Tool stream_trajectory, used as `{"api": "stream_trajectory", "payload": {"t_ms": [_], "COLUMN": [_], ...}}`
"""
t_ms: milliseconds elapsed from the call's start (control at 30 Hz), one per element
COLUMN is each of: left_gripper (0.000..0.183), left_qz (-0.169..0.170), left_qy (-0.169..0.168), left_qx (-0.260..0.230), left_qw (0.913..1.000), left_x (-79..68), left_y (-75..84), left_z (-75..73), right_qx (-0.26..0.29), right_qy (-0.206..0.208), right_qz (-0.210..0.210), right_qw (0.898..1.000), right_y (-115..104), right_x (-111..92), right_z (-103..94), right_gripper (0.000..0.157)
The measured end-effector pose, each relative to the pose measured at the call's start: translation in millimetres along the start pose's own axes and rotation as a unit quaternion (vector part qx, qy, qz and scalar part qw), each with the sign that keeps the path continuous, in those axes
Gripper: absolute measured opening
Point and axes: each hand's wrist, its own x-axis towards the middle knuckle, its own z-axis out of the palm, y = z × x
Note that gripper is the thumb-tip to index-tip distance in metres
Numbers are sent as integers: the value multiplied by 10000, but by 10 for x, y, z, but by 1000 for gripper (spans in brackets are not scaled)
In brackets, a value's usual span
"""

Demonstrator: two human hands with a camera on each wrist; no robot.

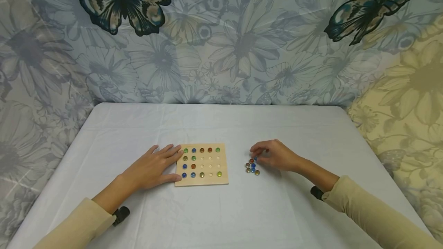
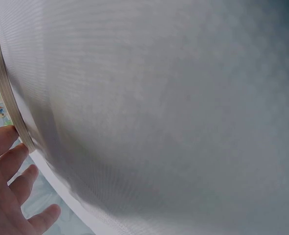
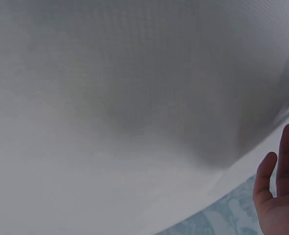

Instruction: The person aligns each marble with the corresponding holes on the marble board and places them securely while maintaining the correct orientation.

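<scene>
A light wooden board (image 1: 214, 162) with rows of round hollows lies on the table, glass marbles sitting in part of them. My left hand (image 1: 154, 168) rests at its left edge, fingers spread and the thumb on the lower left corner. In the left wrist view, the left hand's fingers (image 2: 22, 186) lie along the board's side (image 2: 7, 88). Right of the board, my right hand (image 1: 278, 156) reaches to a loose cluster of marbles (image 1: 253, 165), fingers bent. A blue marble (image 1: 255, 158) shows right at its thumb and fingertips; whether they pinch it I cannot tell.
A white cloth (image 1: 207, 218) covers the table, with its far edge against a hanging fabric (image 1: 194, 60) printed with flowers and butterflies. Dark cameras (image 1: 121, 216) sit at both wrists. A strip of cloth lies between the board and the loose marbles.
</scene>
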Motion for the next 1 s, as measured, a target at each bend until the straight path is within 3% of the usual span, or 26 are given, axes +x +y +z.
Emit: {"api": "stream_trajectory", "payload": {"t_ms": [567, 1000], "left_gripper": [80, 80], "left_qz": [-6, 21], "left_qy": [3, -31], "left_qx": [-61, 6], "left_qw": [10000, 10000], "left_x": [-9, -6], "left_y": [14, 24], "left_z": [-21, -32], "right_qx": [282, 507], "right_qy": [120, -80], "right_qz": [-133, -550], "right_qw": [9994, 9972], "right_y": [-215, -513], "right_x": [225, 481], "right_z": [82, 266], "right_gripper": [27, 27]}}
